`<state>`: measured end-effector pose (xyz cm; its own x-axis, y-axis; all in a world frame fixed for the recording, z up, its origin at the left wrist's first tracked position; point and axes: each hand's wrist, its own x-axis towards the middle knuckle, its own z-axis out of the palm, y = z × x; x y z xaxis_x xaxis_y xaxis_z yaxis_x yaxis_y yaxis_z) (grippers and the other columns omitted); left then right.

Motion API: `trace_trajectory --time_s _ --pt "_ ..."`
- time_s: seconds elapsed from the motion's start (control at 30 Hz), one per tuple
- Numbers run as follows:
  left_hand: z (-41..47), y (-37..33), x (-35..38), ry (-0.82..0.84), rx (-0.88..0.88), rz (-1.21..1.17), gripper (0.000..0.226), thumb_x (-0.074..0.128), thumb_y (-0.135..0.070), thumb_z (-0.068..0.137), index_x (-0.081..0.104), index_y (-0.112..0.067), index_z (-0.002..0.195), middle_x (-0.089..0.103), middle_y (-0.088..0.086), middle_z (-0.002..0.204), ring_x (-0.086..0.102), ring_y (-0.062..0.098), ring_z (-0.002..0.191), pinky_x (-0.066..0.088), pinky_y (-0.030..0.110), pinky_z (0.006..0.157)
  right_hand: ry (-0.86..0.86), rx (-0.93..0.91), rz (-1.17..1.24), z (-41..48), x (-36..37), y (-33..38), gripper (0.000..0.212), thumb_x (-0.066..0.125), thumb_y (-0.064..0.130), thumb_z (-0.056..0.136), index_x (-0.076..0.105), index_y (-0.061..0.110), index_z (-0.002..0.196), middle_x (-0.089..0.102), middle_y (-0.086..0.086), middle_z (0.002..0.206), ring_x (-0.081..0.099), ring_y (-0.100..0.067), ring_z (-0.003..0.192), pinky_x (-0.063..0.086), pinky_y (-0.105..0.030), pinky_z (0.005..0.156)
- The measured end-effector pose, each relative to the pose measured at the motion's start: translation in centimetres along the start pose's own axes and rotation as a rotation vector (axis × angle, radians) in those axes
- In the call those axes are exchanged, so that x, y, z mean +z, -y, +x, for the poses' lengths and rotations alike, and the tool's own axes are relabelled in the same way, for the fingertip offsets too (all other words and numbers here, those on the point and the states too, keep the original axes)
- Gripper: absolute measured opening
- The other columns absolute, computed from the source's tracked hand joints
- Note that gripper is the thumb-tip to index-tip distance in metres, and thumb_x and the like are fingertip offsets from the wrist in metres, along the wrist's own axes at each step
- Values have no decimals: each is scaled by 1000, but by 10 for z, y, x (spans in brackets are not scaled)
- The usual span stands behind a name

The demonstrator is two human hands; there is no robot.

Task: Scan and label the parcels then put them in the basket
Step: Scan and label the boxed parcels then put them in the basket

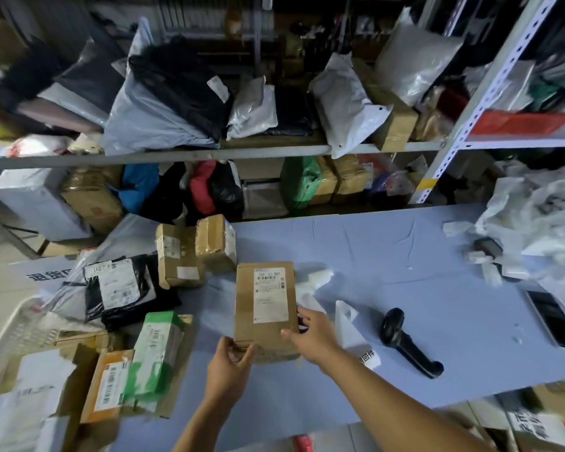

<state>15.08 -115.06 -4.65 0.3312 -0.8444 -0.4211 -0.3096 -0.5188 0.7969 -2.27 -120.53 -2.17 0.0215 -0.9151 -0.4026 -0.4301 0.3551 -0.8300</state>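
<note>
A flat brown cardboard parcel (264, 308) with a white shipping label lies on the blue table (405, 288) in front of me. My left hand (230, 363) pinches its near left corner. My right hand (310, 336) grips its near right edge, thumb on top. A black handheld scanner (408, 342) lies on the table to the right of the parcel. A white basket (10, 331) stands at the far left, partly hidden by parcels. White label slips (349, 324) lie beside my right hand.
Several parcels are piled at the left: a black bag (124, 291), two taped brown boxes (196, 252), a green and white pack (154, 357). Crumpled white wrapping (535, 223) covers the right end. Shelves (209, 154) full of parcels stand behind the table.
</note>
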Motion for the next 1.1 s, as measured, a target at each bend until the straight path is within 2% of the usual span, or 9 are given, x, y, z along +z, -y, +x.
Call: trace_trajectory --time_s 0.23,0.33,0.4,0.53,0.63,0.77,0.9,1.0,1.1 --pt "-25 18 15 8 -24 50 25 74 -35 86 56 -18 90 69 -2 87 62 11 77 44 26 59 17 54 -29 -24 -6 -20 48 80 16 81 65 24 126 70 10 116 66 -4 98 57 -30 91" --pt "-31 18 22 -10 -17 65 26 75 -35 85 55 -19 88 68 -5 82 61 8 74 45 26 59 18 60 -27 -27 -12 -28 48 78 16 83 63 25 128 67 16 110 63 1 91 55 -16 80" --pt "-32 12 24 -10 -7 141 34 74 -46 82 53 -21 88 67 -5 83 62 13 76 46 30 61 16 57 -24 -28 -15 -32 49 77 16 85 61 27 130 64 16 112 59 2 90 49 -9 71" --pt "-20 -2 27 -17 -31 400 63 64 -79 62 49 -25 89 63 -7 89 63 21 90 46 33 67 39 40 -69 -26 -18 -35 48 74 20 87 59 26 132 65 11 125 58 -1 98 47 -10 73" --pt "-10 -15 36 -27 -11 382 78 67 -84 45 47 -26 93 59 -6 94 61 20 90 53 35 76 -15 30 -123 -24 -31 -30 41 69 26 90 60 20 130 63 6 124 61 -9 107 49 -16 82" --pt "-8 -28 49 15 -89 434 106 75 -83 32 39 -20 109 51 5 110 56 31 110 50 39 86 -258 48 -251 -11 -74 -36 25 58 30 93 63 18 114 66 2 108 64 -19 101 53 -31 82" --pt "-10 -25 58 -51 -79 390 113 78 -81 19 39 -19 106 53 10 111 55 35 109 51 45 88 -395 121 -426 5 -126 -58 29 55 20 91 58 18 120 57 -1 120 52 -22 117 44 -31 81" --pt "-10 -26 65 -108 -61 365 117 80 -80 13 43 -18 105 54 8 107 57 35 106 52 45 84 -415 229 -633 12 -156 -85 36 58 22 87 52 19 122 45 -5 130 41 -25 124 41 -37 96" --pt "-8 -30 69 -116 -61 342 119 80 -81 8 43 -19 103 55 6 104 59 33 101 54 44 80 -324 354 -739 16 -173 -114 47 66 31 84 47 18 126 40 -6 131 40 -26 124 41 -38 98"
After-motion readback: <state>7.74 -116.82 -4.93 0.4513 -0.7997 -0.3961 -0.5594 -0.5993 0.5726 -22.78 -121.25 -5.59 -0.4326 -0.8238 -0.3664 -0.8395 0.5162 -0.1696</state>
